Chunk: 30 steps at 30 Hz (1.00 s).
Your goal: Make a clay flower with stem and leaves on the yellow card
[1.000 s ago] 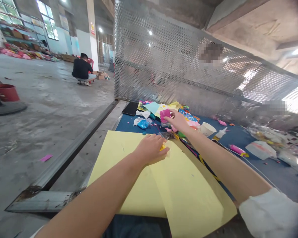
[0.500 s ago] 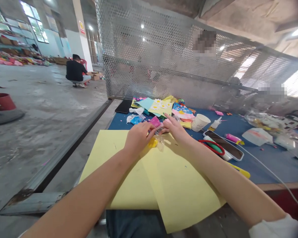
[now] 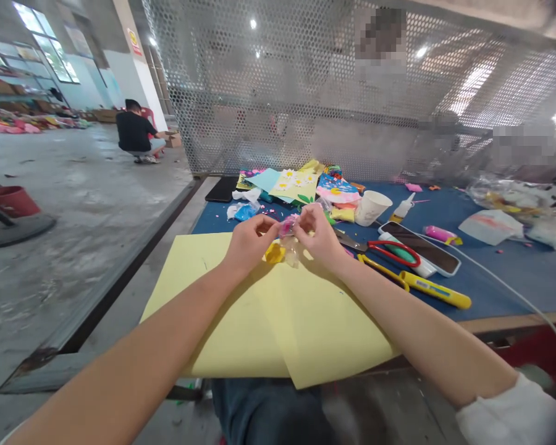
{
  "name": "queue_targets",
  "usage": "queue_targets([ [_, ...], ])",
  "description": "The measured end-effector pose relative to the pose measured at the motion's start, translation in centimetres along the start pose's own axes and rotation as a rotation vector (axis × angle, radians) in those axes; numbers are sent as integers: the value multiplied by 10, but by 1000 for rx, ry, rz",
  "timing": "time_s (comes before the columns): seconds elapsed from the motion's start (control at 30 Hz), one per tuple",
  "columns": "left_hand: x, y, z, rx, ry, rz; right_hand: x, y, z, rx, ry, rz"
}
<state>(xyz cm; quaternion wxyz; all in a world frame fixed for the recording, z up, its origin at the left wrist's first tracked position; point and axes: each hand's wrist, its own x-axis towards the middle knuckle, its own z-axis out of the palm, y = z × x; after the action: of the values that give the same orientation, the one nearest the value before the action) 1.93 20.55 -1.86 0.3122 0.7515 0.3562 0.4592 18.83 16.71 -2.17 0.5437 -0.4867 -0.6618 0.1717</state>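
Note:
My left hand [image 3: 251, 245] and my right hand [image 3: 323, 240] are both closed in a pinch on a small pink plastic packet [image 3: 288, 226], one at each side. They hold it just above the far edge of the yellow paper sheets [image 3: 241, 334]. Directly below lie a yellow lump [image 3: 275, 253], perhaps in wrapping, and a crumpled clear plastic wrapper [image 3: 291, 254]. Beyond my left hand is a blue packet [image 3: 246, 212] in clear plastic. Past my right hand rests a yellow packet [image 3: 343, 214].
Right of my right arm lie red-handled scissors [image 3: 393, 248], a yellow-handled tool [image 3: 435, 289] and a phone [image 3: 419, 247]. A paper cup [image 3: 373, 207] and glue bottle [image 3: 402, 208] stand farther back. Daisy-decorated paper [image 3: 295, 184] lies before a perforated metal screen [image 3: 269, 111]. A person [image 3: 138, 133] squats at far left.
My right hand's fingers have curled from stretched out into a pinch. The pink packet is now held between both hands. The view has shifted, showing more of the scissors and yellow-handled tool.

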Motion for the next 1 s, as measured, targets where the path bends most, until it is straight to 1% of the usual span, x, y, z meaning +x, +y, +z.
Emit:
queue_targets([
  [0.07, 1, -1, 0, -60, 8, -46, -3, -3, -1, -139, 12, -72],
  [0.1, 1, -2, 0, -72, -1, -51, -4, -5, -1, -145, 4, -82],
  [0.13, 1, -2, -1, -54, -14, -31, -4, -6, -2, -107, -4, -76],
  [0.2, 0, -2, -3, 64, -32, 76, -3, -8, -2, 39, 1, -47],
  [0.27, -2, -2, -3, 228, -47, 230, -1, -7, -3, 150, 12, -16],
  [0.33, -4, -3, -3, 369, -79, 340, 0, -6, -4, 181, -19, -4],
  [0.37, -5, -3, -3, 431, -105, 365, 0, -5, -4, 186, -39, -3],
  [0.43, -7, -4, -2, 545, -153, 382, 0, -3, -3, 159, -70, -13],
  [0.47, -7, -5, -2, 591, -158, 385, -1, -3, -2, 128, -81, -19],
  [0.63, -6, -3, -2, 747, -134, 452, -6, -7, 4, -82, -101, -57],
  [0.73, -6, 1, -2, 839, -113, 451, -7, -10, 3, -238, -92, -114],
  [0.8, -6, 2, -1, 897, -94, 441, -7, -11, 2, -309, -115, -154],
  [0.93, -8, 3, -1, 958, -100, 454, -5, -12, 1, -286, -239, -182],
  [1.0, -9, 3, -2, 965, -107, 467, -6, -14, 3, -261, -267, -174],
])
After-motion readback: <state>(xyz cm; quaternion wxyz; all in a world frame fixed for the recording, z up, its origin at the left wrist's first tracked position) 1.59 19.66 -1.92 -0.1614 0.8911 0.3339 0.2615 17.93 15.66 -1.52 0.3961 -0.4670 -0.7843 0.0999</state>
